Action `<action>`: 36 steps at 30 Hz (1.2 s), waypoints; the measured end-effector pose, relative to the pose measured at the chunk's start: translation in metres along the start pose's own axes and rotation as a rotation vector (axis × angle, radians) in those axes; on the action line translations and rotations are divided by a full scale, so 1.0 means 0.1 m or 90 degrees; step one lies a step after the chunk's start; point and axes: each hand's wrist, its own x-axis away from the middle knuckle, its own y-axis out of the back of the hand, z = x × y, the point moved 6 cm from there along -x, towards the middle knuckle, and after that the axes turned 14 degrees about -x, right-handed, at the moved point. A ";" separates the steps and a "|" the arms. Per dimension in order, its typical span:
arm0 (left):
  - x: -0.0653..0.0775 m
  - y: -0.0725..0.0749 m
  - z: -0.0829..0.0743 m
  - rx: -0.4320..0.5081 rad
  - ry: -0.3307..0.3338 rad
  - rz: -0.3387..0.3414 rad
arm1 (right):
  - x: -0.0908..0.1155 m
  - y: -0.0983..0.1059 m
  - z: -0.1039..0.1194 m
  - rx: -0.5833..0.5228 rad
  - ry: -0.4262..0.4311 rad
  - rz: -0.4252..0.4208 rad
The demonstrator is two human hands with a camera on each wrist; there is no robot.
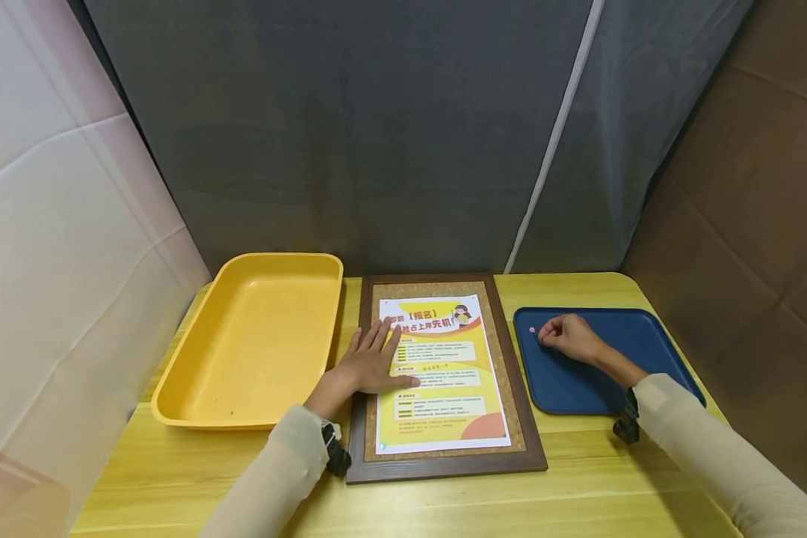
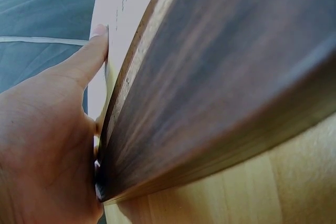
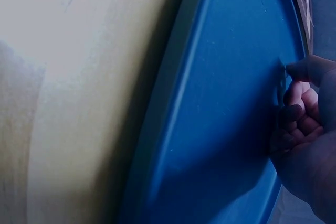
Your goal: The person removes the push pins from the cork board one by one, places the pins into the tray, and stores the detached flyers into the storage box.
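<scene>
My left hand lies with spread, straight fingers on the left side of a printed yellow-and-white poster. The sheet rests on a cork board with a dark wooden frame. In the left wrist view, the thumb reaches over the paper beside the frame. My right hand is over the left part of a blue tray, fingers curled and fingertips close to its surface. A tiny pink round piece lies just left of those fingertips. Whether anything is pinched between them cannot be made out.
Left of the board stands a large yellow tray with raised sides. All of it rests on a light wooden table. A grey curtain hangs behind, with a pale wall at left and a brown one at right.
</scene>
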 end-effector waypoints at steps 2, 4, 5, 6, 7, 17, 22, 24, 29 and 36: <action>-0.03 -0.04 0.02 -0.002 0.000 0.000 | 0.01 0.00 0.00 -0.003 -0.003 -0.004; -0.06 -0.08 0.03 -0.002 0.000 0.000 | 0.01 0.00 0.01 -0.003 -0.003 -0.009; -0.07 -0.09 0.04 0.001 -0.001 -0.006 | 0.02 0.01 0.01 -0.004 -0.003 -0.011; -0.08 -0.10 0.05 0.004 -0.003 -0.011 | 0.02 0.01 0.01 -0.005 -0.005 -0.014; -0.09 -0.12 0.06 0.004 -0.004 -0.011 | 0.03 0.02 0.01 -0.004 -0.002 -0.015; -0.08 -0.12 0.06 0.017 -0.012 -0.020 | 0.10 0.04 0.07 -0.010 0.013 -0.042; -0.03 -0.06 0.04 0.023 -0.013 -0.013 | 0.12 0.00 0.17 -0.006 0.037 -0.043; -0.01 -0.03 0.03 0.014 -0.011 -0.005 | 0.13 -0.02 0.22 -0.006 0.048 -0.039; -0.02 -0.04 0.03 -0.002 -0.008 0.008 | 0.16 -0.10 0.34 -0.006 0.072 -0.019; -0.06 -0.09 0.05 0.004 -0.011 0.006 | 0.20 -0.26 0.53 -0.014 0.092 0.017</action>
